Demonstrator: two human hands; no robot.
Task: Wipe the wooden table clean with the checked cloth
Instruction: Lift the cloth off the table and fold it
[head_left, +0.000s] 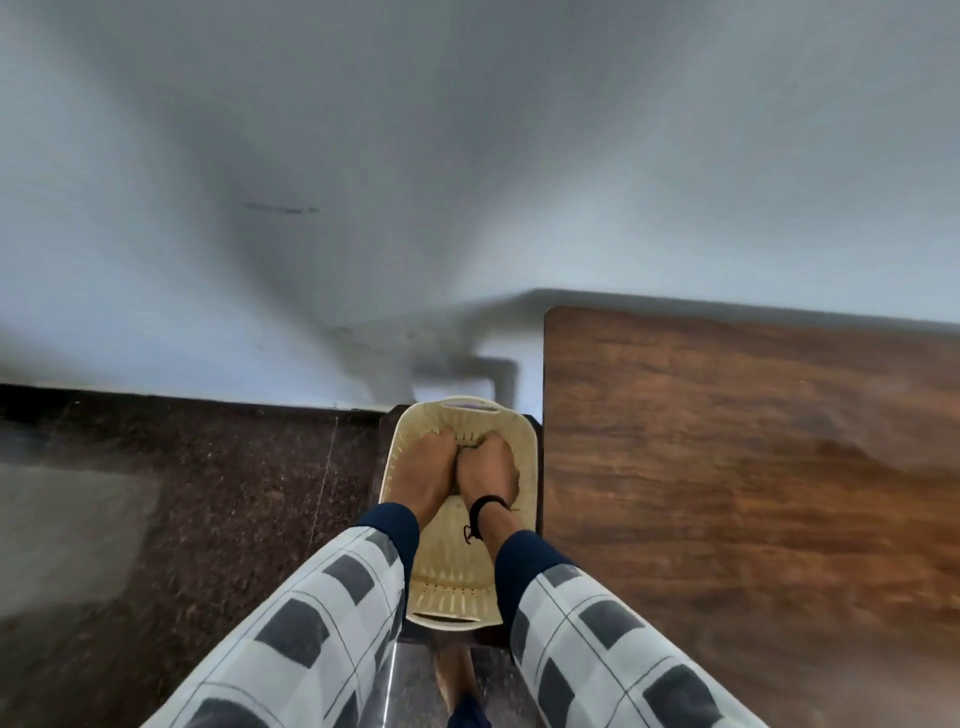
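In basket (525, 436): left hand (423, 467), right hand (491, 473); fingertips hidden, grasp cannot be told. Dark scrap between, possibly checked cloth (470, 445): light, limp; bunch middle. To right of hands, wooden surface (737, 467).

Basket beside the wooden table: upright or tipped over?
Upright. The basket stands with its open top facing up, and the left hand and right hand reach down inside it.

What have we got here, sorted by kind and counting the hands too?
Hands: 2, the left hand and the right hand, both down in the basket
Basket: 1
Wooden table: 1
Black wristband: 1
Total: 5
The hands hide whatever cloth may lie in the basket, so it is not counted.
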